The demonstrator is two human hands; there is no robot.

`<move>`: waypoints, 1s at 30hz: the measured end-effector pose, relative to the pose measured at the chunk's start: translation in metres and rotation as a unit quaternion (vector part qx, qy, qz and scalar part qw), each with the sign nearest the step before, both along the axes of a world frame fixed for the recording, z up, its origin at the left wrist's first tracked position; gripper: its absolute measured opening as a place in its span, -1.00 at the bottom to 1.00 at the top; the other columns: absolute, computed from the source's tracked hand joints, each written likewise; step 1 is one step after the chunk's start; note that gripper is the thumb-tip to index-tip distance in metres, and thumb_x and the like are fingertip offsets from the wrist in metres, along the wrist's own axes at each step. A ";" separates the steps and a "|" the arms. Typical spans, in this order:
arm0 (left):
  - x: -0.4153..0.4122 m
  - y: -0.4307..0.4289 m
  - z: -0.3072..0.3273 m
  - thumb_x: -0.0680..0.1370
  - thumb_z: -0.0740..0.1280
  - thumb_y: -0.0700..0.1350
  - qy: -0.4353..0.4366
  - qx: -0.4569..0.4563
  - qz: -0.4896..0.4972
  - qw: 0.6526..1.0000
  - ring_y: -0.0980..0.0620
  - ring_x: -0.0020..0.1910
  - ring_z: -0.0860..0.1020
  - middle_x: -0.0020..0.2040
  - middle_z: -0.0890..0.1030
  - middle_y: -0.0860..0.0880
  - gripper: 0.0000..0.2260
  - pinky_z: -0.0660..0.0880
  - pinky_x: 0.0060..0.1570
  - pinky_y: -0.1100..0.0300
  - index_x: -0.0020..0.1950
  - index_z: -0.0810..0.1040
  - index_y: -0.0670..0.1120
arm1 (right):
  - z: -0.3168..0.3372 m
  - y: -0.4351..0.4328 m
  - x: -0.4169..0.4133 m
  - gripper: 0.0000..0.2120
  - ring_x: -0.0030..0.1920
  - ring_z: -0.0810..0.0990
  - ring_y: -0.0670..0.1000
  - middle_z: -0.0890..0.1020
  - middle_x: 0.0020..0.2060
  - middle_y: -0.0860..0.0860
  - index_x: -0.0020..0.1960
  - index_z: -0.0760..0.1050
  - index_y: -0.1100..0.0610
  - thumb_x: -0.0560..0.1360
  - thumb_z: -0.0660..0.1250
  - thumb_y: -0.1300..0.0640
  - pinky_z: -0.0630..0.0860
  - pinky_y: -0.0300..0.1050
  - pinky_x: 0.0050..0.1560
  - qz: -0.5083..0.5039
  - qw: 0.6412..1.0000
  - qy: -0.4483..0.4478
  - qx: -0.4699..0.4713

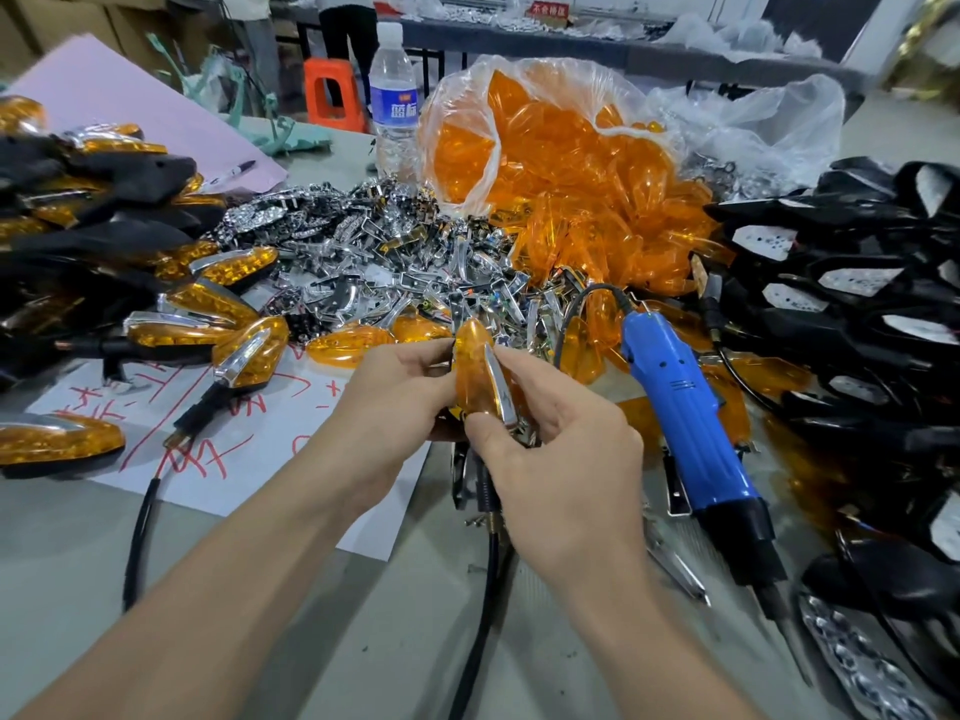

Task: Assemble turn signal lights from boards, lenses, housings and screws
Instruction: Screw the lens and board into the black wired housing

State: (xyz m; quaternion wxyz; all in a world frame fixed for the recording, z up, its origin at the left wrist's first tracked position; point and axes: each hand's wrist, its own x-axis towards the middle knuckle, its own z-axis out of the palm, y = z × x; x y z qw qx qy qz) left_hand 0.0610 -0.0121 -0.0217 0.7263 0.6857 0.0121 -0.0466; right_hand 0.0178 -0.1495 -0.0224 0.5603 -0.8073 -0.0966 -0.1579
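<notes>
Both hands pinch one amber lens (pixel 474 371) above the table edge: left hand (pixel 395 392) cradles it, right hand (pixel 550 433) presses its chrome strip (pixel 500 387). Light, slick, brittle, so I hold the rims.

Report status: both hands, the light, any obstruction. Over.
Left hand and right hand both grip one amber light, chrome strip showing. Blue screwdriver lies untouched on the table at right. Nothing blocking the hands.

Grey worktop (pixel 62 563) before me. Orange stool (pixel 332 93) beyond it; long dark table (pixel 519 46) behind, cardboard boxes (pixel 62 18) far left.
</notes>
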 end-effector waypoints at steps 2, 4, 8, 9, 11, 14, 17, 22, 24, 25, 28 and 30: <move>-0.001 0.001 0.002 0.61 0.40 -0.11 0.021 -0.035 -0.029 0.999 -0.10 -0.10 0.70 0.01 0.75 -0.20 -0.85 0.64 -0.20 0.15 0.08 0.75 -0.08 | -0.003 0.001 0.000 -0.48 -0.03 0.71 -0.11 0.70 -0.05 -0.33 0.10 0.51 -0.53 0.42 0.44 0.10 0.66 -0.20 0.03 -0.013 1.000 -0.002 0.012; -0.001 0.005 0.003 0.55 0.40 -0.04 0.042 -0.068 -0.053 0.995 -0.12 -0.04 0.69 0.07 0.74 -0.20 -0.77 0.66 -0.14 0.12 0.12 0.74 -0.08 | -0.004 0.000 0.000 -0.48 -0.02 0.71 -0.12 0.70 -0.06 -0.34 0.15 0.54 -0.48 0.44 0.44 0.14 0.68 -0.13 0.05 -0.020 1.000 -0.002 0.016; 0.002 0.011 0.003 0.62 0.31 -0.15 0.055 -0.097 -0.063 0.992 -0.13 0.00 0.70 0.11 0.73 -0.21 -0.77 0.69 -0.05 0.04 0.20 0.70 -0.10 | -0.004 -0.001 0.002 -0.53 -0.02 0.70 -0.21 0.70 -0.06 -0.36 0.25 0.61 -0.25 0.45 0.46 0.18 0.66 -0.15 0.06 -0.022 1.000 0.001 0.019; 0.002 0.011 0.003 0.61 0.30 -0.17 0.059 -0.109 -0.065 0.990 -0.11 -0.03 0.71 0.08 0.73 -0.20 -0.77 0.69 -0.08 0.05 0.16 0.72 -0.10 | -0.004 -0.001 0.003 -0.54 -0.03 0.70 -0.22 0.70 -0.07 -0.37 0.22 0.62 -0.28 0.44 0.45 0.18 0.66 -0.16 0.05 -0.023 1.000 -0.003 0.018; 0.002 0.012 0.003 0.63 0.27 -0.24 0.061 -0.133 -0.075 0.986 -0.09 -0.06 0.72 0.06 0.74 -0.18 -0.75 0.67 -0.14 0.10 0.13 0.74 -0.10 | -0.001 -0.002 0.003 -0.54 -0.07 0.71 -0.18 0.70 -0.10 -0.35 0.10 0.61 -0.40 0.43 0.44 0.17 0.67 -0.16 0.01 -0.024 0.999 -0.008 0.024; 0.003 0.015 0.002 0.54 0.35 -0.24 0.049 -0.134 -0.072 0.987 -0.10 -0.07 0.70 0.05 0.73 -0.18 -0.72 0.67 -0.08 0.08 0.22 0.69 -0.13 | 0.001 -0.002 0.004 -0.44 -0.13 0.72 -0.16 0.70 -0.16 -0.35 -0.04 0.57 -0.49 0.44 0.45 0.25 0.62 -0.33 -0.10 -0.018 0.999 -0.004 0.046; 0.004 0.016 0.001 0.41 0.42 -0.20 0.039 -0.123 -0.057 0.990 -0.08 -0.12 0.69 -0.01 0.72 -0.17 -0.60 0.68 -0.07 0.07 0.25 0.66 -0.17 | 0.000 -0.002 0.003 -0.38 -0.17 0.70 -0.20 0.70 -0.18 -0.37 -0.06 0.58 -0.53 0.41 0.45 0.29 0.58 -0.39 -0.14 -0.015 0.998 0.003 0.059; 0.004 0.011 0.000 0.36 0.45 -0.18 0.034 -0.115 -0.031 0.992 -0.09 -0.12 0.70 -0.01 0.74 -0.18 -0.58 0.68 -0.09 0.07 0.22 0.69 -0.14 | -0.001 -0.003 0.004 -0.41 -0.13 0.71 -0.17 0.67 -0.20 -0.42 -0.07 0.55 -0.56 0.40 0.45 0.22 0.55 -0.41 -0.10 -0.027 0.999 0.007 0.047; 0.004 0.011 -0.001 0.34 0.47 -0.18 0.028 -0.113 -0.018 0.993 -0.11 -0.12 0.70 -0.01 0.74 -0.19 -0.58 0.68 -0.09 0.06 0.20 0.70 -0.12 | -0.001 -0.003 0.004 -0.41 -0.10 0.71 -0.13 0.66 -0.23 -0.40 -0.09 0.55 -0.56 0.40 0.45 0.22 0.55 -0.42 -0.10 -0.029 0.999 0.004 0.039; 0.003 0.011 0.000 0.33 0.48 -0.17 0.022 -0.112 -0.016 0.993 -0.12 -0.11 0.70 0.00 0.74 -0.19 -0.58 0.68 -0.08 0.05 0.20 0.71 -0.12 | -0.001 -0.003 0.004 -0.42 -0.06 0.71 -0.09 0.66 -0.24 -0.38 -0.10 0.55 -0.56 0.40 0.45 0.21 0.57 -0.42 -0.10 -0.030 0.999 0.002 0.035; 0.001 0.012 0.002 0.36 0.48 -0.15 -0.003 -0.106 -0.020 0.994 -0.12 -0.09 0.72 0.01 0.75 -0.19 -0.60 0.67 -0.09 0.06 0.20 0.71 -0.11 | -0.002 -0.003 0.004 -0.46 -0.15 0.70 -0.06 0.69 -0.23 -0.29 -0.06 0.58 -0.52 0.40 0.47 0.20 0.65 -0.27 -0.16 -0.035 0.999 -0.007 0.024; 0.000 0.012 0.004 0.39 0.49 -0.11 -0.012 -0.098 -0.017 0.995 -0.16 -0.04 0.72 0.06 0.74 -0.21 -0.60 0.66 -0.11 0.07 0.22 0.71 -0.13 | -0.003 0.000 0.002 -0.54 -0.28 0.64 -0.12 0.67 -0.25 -0.25 0.11 0.65 -0.32 0.42 0.47 0.23 0.55 -0.32 -0.26 -0.036 0.999 -0.022 0.010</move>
